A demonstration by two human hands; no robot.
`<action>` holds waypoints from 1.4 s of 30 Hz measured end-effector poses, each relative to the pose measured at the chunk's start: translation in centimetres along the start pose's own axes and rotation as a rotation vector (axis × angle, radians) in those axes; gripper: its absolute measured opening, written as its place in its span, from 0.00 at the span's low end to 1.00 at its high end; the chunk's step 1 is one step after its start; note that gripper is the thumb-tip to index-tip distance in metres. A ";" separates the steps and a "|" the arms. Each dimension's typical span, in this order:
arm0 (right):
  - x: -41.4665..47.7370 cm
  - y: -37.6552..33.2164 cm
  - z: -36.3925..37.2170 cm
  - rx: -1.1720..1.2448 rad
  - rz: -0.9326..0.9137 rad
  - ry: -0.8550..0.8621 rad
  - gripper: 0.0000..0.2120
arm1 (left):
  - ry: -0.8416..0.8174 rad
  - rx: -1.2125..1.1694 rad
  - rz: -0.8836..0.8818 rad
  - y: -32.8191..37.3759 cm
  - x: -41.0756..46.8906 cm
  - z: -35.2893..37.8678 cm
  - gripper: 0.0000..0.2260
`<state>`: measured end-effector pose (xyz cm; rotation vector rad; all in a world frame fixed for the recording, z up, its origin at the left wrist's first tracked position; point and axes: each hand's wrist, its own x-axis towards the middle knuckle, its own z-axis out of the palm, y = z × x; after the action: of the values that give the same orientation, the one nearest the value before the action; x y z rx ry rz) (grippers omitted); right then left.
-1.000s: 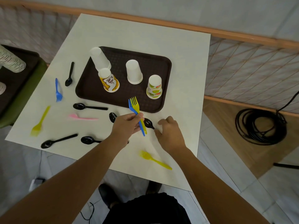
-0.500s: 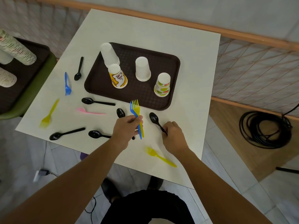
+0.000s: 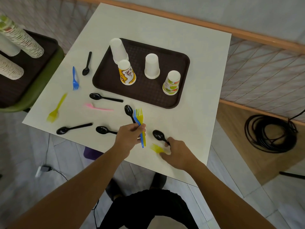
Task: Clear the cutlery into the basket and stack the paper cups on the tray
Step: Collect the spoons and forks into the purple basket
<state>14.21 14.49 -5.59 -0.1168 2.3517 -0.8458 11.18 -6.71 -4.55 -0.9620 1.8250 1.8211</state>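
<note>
My left hand point(image 3: 129, 138) grips a blue fork point(image 3: 137, 118) and a yellow fork point(image 3: 141, 116) together, and a black spoon point(image 3: 129, 110) sticks up beside them. My right hand point(image 3: 177, 152) holds a black spoon point(image 3: 158, 135) by its handle and lies over a yellow fork point(image 3: 156, 148) near the table's front edge. On the brown tray point(image 3: 148, 90) several paper cups stand upside down: a tall white stack point(image 3: 118, 50), a yellow cup point(image 3: 126, 72), a white cup point(image 3: 151, 66) and a green-patterned cup point(image 3: 171, 82). No basket is in view.
Loose on the white table point(image 3: 189, 47) lie black spoons point(image 3: 105, 98) point(image 3: 73, 128) point(image 3: 104, 130) point(image 3: 87, 63), a blue fork point(image 3: 75, 78), a yellow fork point(image 3: 57, 108) and a pink piece point(image 3: 97, 107). Cup stacks point(image 3: 21, 38) lie on a tray at left. A cable coil point(image 3: 270, 134) lies on the floor.
My right hand lifted the black spoon off the table and moved down onto the yellow fork near the front edge. My left hand kept its forks and shifted slightly.
</note>
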 end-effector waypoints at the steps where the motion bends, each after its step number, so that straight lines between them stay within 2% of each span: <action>1: -0.1 0.4 0.4 -0.097 -0.007 -0.028 0.12 | -0.001 -0.005 -0.005 -0.2 -0.1 -0.2 0.08; 3: -0.1 0.9 1.2 -0.199 -0.001 -0.043 0.09 | -0.005 -0.004 -0.005 -0.6 -0.3 -0.5 0.08; 7: 0.4 1.2 1.5 -0.118 0.062 0.038 0.15 | 0.001 0.019 0.018 -1.0 -0.6 -1.1 0.12; 9: 0.8 0.7 1.0 0.052 0.111 0.112 0.11 | 0.010 0.027 0.033 -1.1 -0.8 -1.3 0.12; 13: 1.9 -1.9 0.0 0.579 0.172 0.203 0.07 | 0.006 0.022 0.031 -1.2 -1.3 -1.4 0.11; 17: 3.4 -5.7 -0.4 0.726 0.128 0.156 0.05 | -0.057 -0.049 0.000 -0.9 -1.8 -1.2 0.09; 21: 4.8 -8.2 0.1 0.756 0.127 0.139 0.06 | -0.076 -0.051 0.018 -0.8 -1.9 -2.0 0.12; 24: 5.5 -9.1 0.7 0.776 0.108 0.140 0.07 | -0.090 -0.051 0.019 -0.5 -2.1 -3.4 0.10; 29: 6.5 -10.4 1.9 0.535 0.023 0.107 0.07 | -0.057 -0.030 0.062 -0.4 -2.2 -5.7 0.04; 33: 7.7 -11.5 2.2 0.507 0.067 0.179 0.09 | 0.013 0.001 0.093 -0.5 -1.7 -7.6 0.04; 37: 8.9 -11.8 3.2 0.204 0.113 0.220 0.16 | 0.046 -0.027 0.081 -0.4 -1.4 -9.8 0.07; 42: 9.9 -12.3 6.4 -0.210 0.089 0.272 0.16 | 0.079 -0.099 0.068 -0.6 -1.3 -12.7 0.02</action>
<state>8.61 -1.48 -7.32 0.0178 2.6751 -0.6012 14.98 -18.84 -3.00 -1.0325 1.8497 1.9565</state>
